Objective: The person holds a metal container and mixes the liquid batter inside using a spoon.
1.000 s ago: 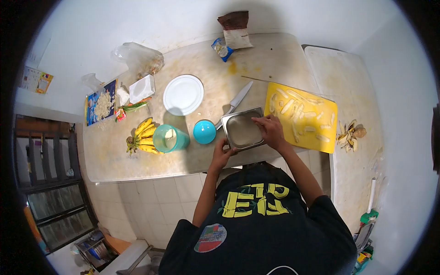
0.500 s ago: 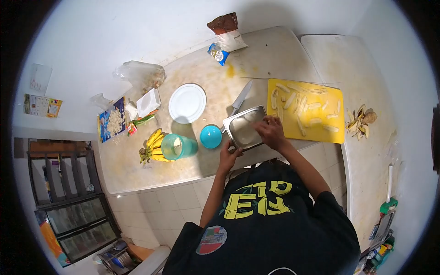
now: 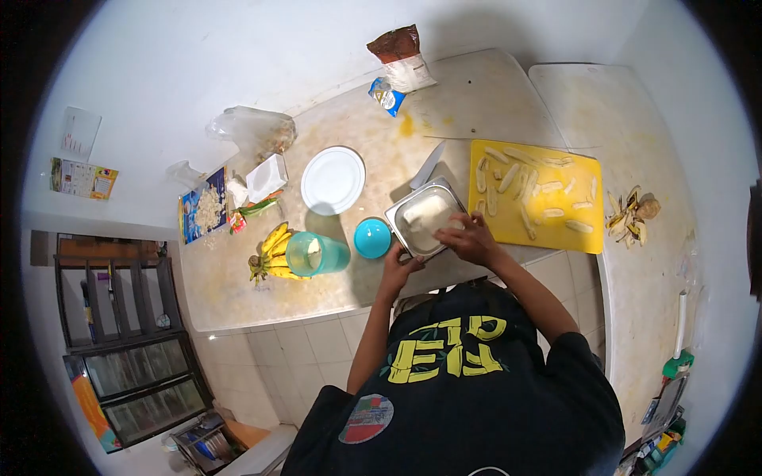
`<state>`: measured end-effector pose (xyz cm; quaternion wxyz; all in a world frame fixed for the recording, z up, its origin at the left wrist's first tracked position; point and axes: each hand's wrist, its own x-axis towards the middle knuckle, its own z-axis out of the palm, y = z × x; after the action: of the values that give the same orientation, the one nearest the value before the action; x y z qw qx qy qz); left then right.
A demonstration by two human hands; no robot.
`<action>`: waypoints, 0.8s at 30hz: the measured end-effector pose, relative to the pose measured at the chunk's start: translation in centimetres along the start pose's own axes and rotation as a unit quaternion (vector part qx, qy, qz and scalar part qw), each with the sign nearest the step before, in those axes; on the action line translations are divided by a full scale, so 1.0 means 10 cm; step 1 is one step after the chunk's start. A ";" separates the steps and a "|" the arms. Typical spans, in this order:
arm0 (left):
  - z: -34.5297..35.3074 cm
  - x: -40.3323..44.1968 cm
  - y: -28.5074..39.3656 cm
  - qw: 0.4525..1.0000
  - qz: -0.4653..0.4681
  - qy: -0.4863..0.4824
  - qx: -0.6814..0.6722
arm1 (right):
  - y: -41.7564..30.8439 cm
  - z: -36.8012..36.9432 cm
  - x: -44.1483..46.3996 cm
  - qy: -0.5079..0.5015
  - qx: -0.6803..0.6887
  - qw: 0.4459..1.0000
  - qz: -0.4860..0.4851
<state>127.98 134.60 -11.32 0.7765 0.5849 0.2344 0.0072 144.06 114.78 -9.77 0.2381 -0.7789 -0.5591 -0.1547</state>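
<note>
My left hand (image 3: 400, 266) grips the near left corner of a rectangular metal pan (image 3: 394, 216), which stands slightly turned on the table. Inside the pan lies something pale. My right hand (image 3: 471, 239) is over the pan's right edge with its fingers bent together; whatever they may hold is too small to name. A blue bowl (image 3: 372, 238) stands just left of the pan. Behind the pan lies a knife (image 3: 429, 164), its handle hidden. To the right is a yellow cutting board (image 3: 583, 238) with several peeled banana slices (image 3: 527, 184).
On the left stand a teal pitcher (image 3: 324, 255), yellow bananas (image 3: 276, 250), a white plate (image 3: 333, 181), a white box (image 3: 267, 178) and a plastic bag (image 3: 258, 133). Banana peels (image 3: 629, 218) lie far right. Brown-and-white (image 3: 405, 59) and blue packets (image 3: 386, 97) are at the back.
The camera view has shifted, so the tabletop items appear farther right. My right hand has moved toward the near right side of the pan. My left hand remains at the pan's corner.
</note>
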 end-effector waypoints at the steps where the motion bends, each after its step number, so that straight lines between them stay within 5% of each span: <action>1: 0.00 0.00 -0.02 1.000 0.006 0.001 0.001 | 0.02 0.00 -0.02 0.005 0.002 1.000 0.025; 7: 0.00 -0.03 0.03 1.000 -0.018 0.001 -0.015 | -0.02 0.09 0.00 -0.023 0.008 0.999 -0.038; 13: 0.02 -0.03 -0.02 1.000 0.014 -0.001 0.002 | 0.05 0.08 0.09 0.016 -0.022 0.998 0.054; 16: 0.06 -0.02 0.00 1.000 -0.007 0.006 -0.007 | 0.02 0.09 0.06 -0.022 -0.007 0.998 -0.065; 24: 0.00 0.00 0.06 0.999 0.037 -0.037 0.007 | 0.36 -0.01 0.15 -0.015 -0.134 0.986 -0.097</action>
<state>128.15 134.76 -10.72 0.7795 0.5987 0.1838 0.0125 147.98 114.99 -9.61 0.1067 -0.7480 -0.6101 -0.2387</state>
